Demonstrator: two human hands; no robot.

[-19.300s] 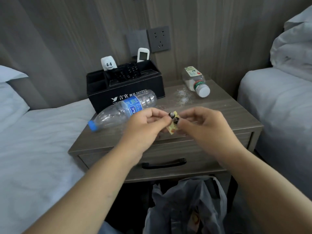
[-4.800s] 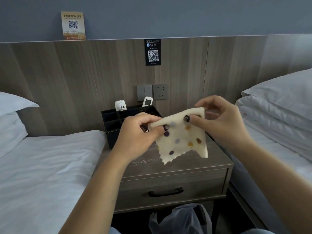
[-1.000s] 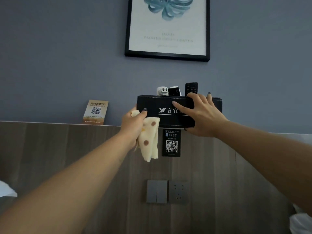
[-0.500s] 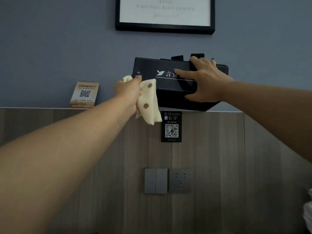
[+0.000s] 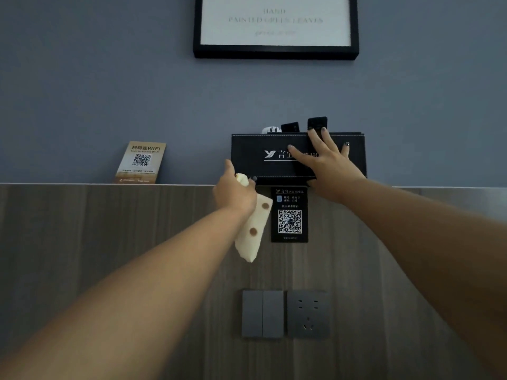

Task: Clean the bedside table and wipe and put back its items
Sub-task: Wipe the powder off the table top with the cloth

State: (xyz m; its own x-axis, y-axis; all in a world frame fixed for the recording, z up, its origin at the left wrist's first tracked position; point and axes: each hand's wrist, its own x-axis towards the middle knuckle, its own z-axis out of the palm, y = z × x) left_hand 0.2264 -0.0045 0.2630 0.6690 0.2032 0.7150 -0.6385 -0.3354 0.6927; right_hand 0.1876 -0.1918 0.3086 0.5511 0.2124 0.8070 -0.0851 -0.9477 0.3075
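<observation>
Ledge (image 5: 68, 184): one organizer (image 5: 252, 163), two remotes (image 5: 317, 123)

Hotel bedroom — black organiser box (image 5: 255, 160) printed HOTEL, WiFi QR card (image 5: 141, 162), wood headboard panel (image 5: 82, 242), framed print (image 5: 275, 26)

The right hand (image 5: 327, 163) is covering the middle of the white lettering on the black organizer box (image 5: 255, 157), and its thumb is hiding under the box's lower edge. Only the tops of the remotes (image 5: 317, 122) and a white item (image 5: 270, 129) are showing above the rim. The left hand (image 5: 234, 192) is concealing the upper part of the dotted cloth (image 5: 253, 231). The framed picture (image 5: 275, 49) is running off the top edge, its print too faint to read fully. The WiFi card (image 5: 141, 161) is carrying small text too fine to read.
</observation>
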